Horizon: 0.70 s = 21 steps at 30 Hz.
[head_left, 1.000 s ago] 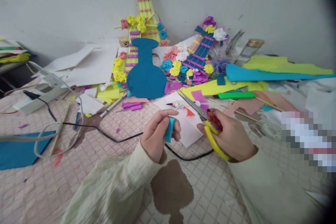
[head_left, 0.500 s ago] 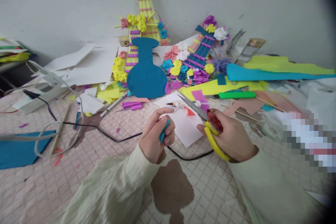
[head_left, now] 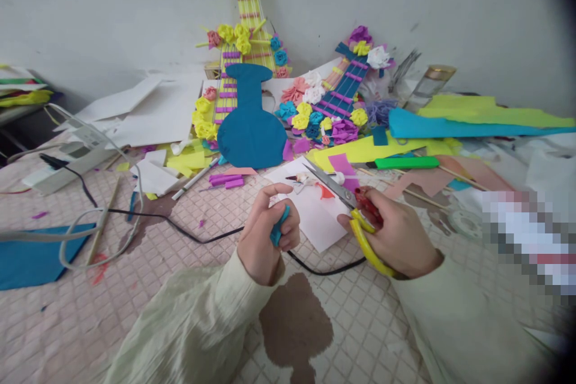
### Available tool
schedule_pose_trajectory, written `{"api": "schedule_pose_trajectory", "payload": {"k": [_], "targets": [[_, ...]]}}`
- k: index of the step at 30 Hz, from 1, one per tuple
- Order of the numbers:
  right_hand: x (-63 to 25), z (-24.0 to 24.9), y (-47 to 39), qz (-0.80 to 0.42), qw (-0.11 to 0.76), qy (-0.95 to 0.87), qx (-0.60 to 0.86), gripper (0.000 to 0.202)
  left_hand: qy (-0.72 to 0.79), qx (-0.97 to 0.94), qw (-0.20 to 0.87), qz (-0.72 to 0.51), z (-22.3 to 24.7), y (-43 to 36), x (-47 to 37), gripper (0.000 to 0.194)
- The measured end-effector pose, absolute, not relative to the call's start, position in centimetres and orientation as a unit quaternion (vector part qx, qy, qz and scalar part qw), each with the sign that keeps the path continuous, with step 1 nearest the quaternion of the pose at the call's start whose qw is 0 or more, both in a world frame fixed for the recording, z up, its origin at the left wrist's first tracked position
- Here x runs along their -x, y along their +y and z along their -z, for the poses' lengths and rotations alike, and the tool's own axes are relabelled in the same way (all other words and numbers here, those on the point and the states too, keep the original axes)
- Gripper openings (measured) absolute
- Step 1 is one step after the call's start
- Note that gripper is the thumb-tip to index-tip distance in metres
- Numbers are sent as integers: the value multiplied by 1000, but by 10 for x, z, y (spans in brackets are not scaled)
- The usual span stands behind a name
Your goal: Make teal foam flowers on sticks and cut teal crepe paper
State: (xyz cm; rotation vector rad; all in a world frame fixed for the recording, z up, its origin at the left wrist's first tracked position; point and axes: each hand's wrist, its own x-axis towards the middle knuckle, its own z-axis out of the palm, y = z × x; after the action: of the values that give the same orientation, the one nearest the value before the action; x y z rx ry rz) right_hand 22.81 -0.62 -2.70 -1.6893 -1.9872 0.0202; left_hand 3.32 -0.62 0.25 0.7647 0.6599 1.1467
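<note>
A: What did your left grip (head_left: 266, 225) have hold of?

B: You had a small folded piece of blue paper (head_left: 277, 229) closed between your thumb and curled fingers, raised above the bench (head_left: 81, 327), at the near left side of the white sheet (head_left: 320, 229). Your index finger stuck out past it, touching nothing you could see.

A: And your right grip (head_left: 400, 231)?

B: That was wrapped around the yellow and red handles of the scissors (head_left: 347, 197). Their blades slanted away over the white sheet, towards the dark blue guitar-shaped cutout (head_left: 252, 138), and looked nearly together.

A: So what had just changed?

B: A second earlier, your blue paper showed a broad, flat face. By this moment you had turned it and drawn it down among your fingers, so just a narrow part showed. Your scissors had hardly shifted.

A: What did that mean for your work?

B: In my judgement, you were shaping or resettling the paper with the left side alone, while the scissors waited. The blades were clear of it, and with so little edge exposed, it seemed better placed for fingers than for cutting
</note>
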Motion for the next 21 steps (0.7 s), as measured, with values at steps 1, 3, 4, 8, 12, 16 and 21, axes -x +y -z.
{"api": "schedule_pose_trajectory", "payload": {"k": [1,3,4,8,12,16,21], "targets": [[-228,27,-6,-7,264,-736,624,27,298,-348,721,-521,-3,-6,-33,16],[-228,27,-6,-6,264,-738,621,27,296,-350,718,-524,-2,-6,-34,14],[-228,27,-6,-4,263,-738,621,27,296,-351,717,-525,-1,-6,-34,13],[-227,26,-6,5,254,-741,622,26,287,-360,716,-525,3,-6,-35,15],[-227,26,-6,4,261,-742,618,25,277,-366,720,-521,6,-7,-35,16],[-227,26,-6,4,264,-741,618,25,268,-366,718,-528,4,-8,-35,15],[-227,26,-7,8,269,-743,613,24,277,-356,727,-517,-2,-11,-33,11]]}}
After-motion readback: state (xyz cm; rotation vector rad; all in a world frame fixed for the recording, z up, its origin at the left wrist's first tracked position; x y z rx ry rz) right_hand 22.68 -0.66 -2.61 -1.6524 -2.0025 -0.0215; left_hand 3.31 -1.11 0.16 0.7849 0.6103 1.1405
